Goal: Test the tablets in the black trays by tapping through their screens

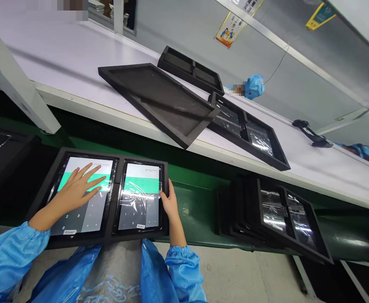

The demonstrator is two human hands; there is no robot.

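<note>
In front of me a black foam tray holds two tablets side by side, both with lit calculator screens. My left hand lies over the left tablet, its fingers spread across the upper screen. On the tray's right edge, my right hand has the thumb over the front and a finger along the side; its other fingers are hidden. The right tablet has wrinkled clear film on its screen and a small white label at the bottom.
On the white bench beyond lie a large black tray, a smaller divided tray, a tray of film-covered tablets and a black handheld scanner. At right leans a stack of tablet trays. Across the bench are people wearing blue caps.
</note>
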